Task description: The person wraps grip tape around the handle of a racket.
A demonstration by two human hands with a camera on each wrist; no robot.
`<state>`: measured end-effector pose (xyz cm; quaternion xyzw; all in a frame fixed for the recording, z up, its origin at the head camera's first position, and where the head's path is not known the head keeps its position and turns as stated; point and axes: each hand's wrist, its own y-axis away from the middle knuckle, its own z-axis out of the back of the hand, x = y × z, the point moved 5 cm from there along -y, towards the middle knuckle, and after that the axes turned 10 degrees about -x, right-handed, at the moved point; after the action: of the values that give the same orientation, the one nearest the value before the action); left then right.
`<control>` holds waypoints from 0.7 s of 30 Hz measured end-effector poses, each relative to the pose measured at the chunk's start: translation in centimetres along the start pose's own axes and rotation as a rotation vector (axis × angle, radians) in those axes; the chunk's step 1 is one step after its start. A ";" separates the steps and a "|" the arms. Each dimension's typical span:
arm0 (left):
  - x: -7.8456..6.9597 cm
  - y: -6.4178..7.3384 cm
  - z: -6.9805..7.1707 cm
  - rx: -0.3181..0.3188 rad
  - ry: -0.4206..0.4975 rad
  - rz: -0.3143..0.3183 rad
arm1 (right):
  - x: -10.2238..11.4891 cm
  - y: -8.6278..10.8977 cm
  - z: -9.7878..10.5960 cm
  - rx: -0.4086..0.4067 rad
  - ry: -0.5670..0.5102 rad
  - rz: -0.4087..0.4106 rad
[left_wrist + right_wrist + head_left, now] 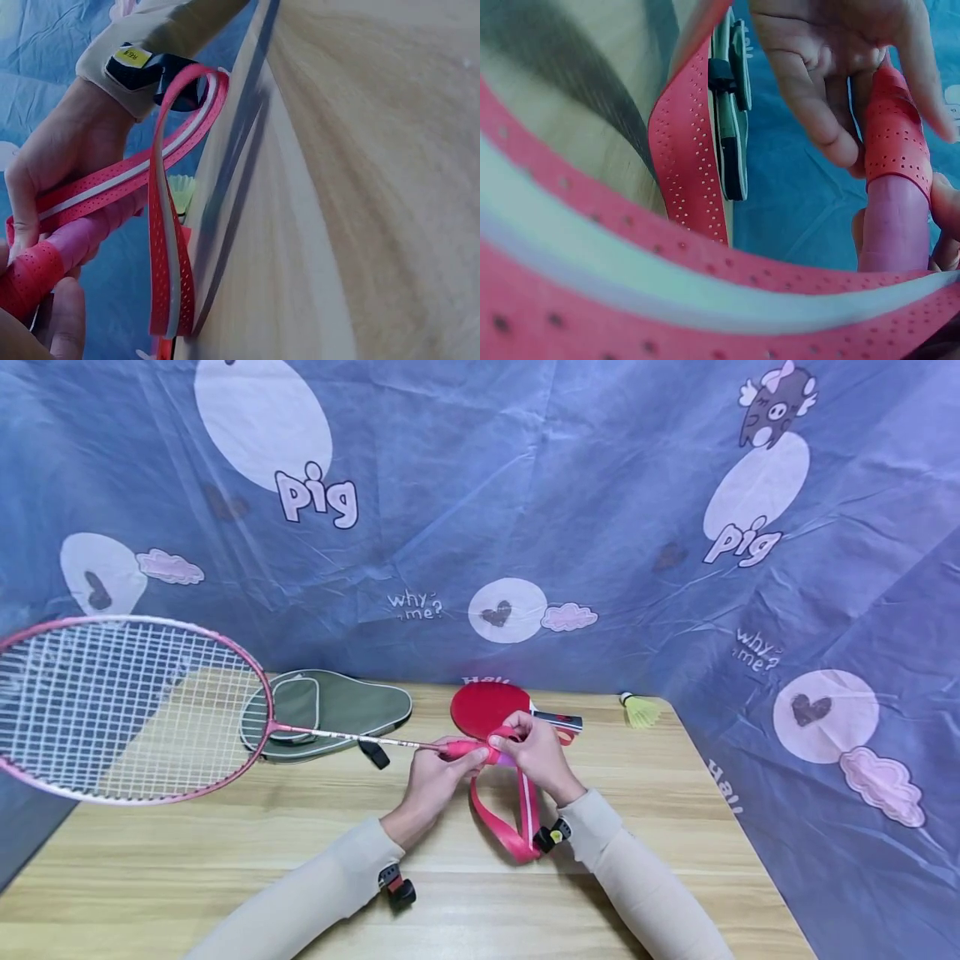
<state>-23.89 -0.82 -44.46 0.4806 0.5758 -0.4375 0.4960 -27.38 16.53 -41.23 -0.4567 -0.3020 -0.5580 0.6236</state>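
A pink badminton racket (352,737) is held above the table, its strung head out to the left. My left hand (438,781) grips its handle near the shaft. Red perforated grip tape (697,150) is wound round the upper handle in overlapping turns, while the lower part of the handle (895,225) shows smooth pinkish purple. With thumb and fingers, my right hand (536,756) pinches the tape at the handle. From there the loose tape hangs in a long loop, a pale backing strip (171,277) running along its middle.
On the wooden table (637,827), a green racket case (360,706) lies behind the racket. A red table tennis bat (487,706) lies behind the hands, and a yellow shuttlecock (641,712) near the back right corner. Blue printed cloth (450,527) hangs behind.
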 end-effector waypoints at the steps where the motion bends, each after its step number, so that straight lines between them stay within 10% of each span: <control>1: 0.0 0.0 0.0 -0.003 0.003 0.001 | 0.1 0.1 0.0 -0.005 0.015 0.008; 21: -0.2 0.0 0.6 -0.028 -0.087 0.007 | -0.5 0.1 -0.5 0.022 -0.060 -0.067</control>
<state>-23.74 -1.40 -44.30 0.4558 0.5581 -0.4483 0.5289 -27.48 16.27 -41.86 -0.4560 -0.3416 -0.5613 0.6003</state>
